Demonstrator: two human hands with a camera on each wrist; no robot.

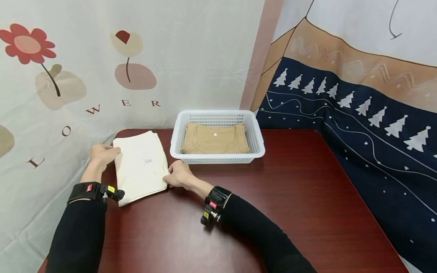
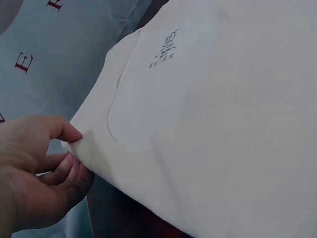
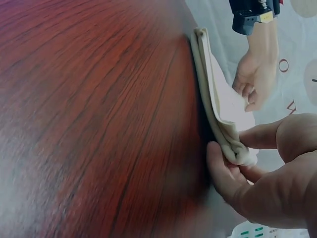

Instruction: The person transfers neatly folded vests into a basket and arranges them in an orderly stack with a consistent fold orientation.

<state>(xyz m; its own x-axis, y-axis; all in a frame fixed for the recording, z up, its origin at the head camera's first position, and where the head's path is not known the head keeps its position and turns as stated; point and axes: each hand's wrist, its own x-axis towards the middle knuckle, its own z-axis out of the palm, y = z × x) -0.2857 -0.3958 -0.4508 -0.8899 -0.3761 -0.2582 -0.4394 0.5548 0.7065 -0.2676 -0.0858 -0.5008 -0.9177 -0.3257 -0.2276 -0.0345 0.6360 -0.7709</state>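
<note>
A folded cream shirt [image 1: 140,168] lies at the left of the table, its layers stacked into a rough rectangle. Small dark print shows inside its neckline [image 2: 133,109] in the left wrist view. My left hand [image 1: 101,154] pinches the shirt's left edge between thumb and fingers. On the opposite side, my right hand [image 1: 179,174] grips the right edge, and the right wrist view shows thumb and fingers around the folded layers [image 3: 218,99]. Whether the shirt's edges are raised off the table is hard to tell.
A white plastic basket [image 1: 259,146] stands at the back of the table [image 1: 290,197], just right of the shirt. Inside it lies a folded tan garment [image 1: 216,140]. A flower-print curtain [image 1: 205,57] hangs behind and along the left; a navy tree-print cloth [image 1: 341,125] hangs on the right.
</note>
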